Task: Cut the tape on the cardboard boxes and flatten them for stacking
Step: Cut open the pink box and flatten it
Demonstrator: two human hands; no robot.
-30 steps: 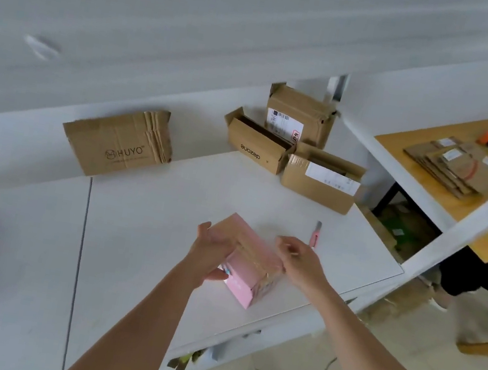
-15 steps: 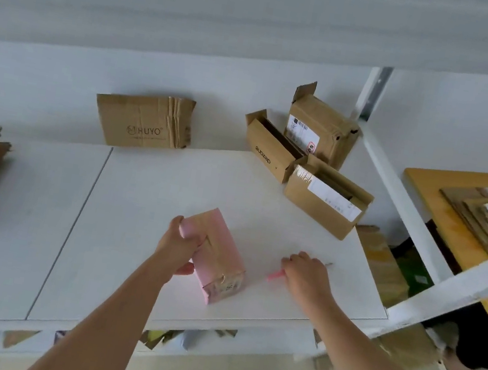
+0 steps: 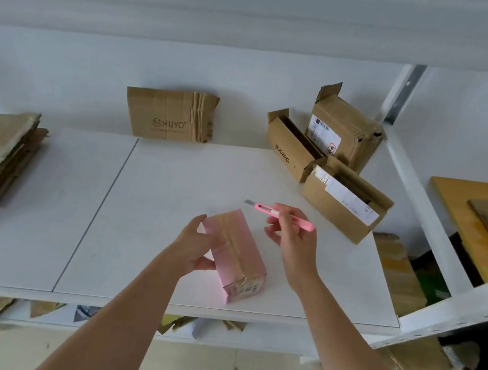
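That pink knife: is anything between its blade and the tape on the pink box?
Nothing visible. The right hand holds the pink knife just above the pink box, whose taped top faces up uncovered; the left hand grips only its side.

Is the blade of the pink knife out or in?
Out. A grey blade tip shows past the front end of the pink knife, which the right hand holds.

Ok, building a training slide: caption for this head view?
Left hand steadies pink box on white table; right hand holds pink utility knife above it.
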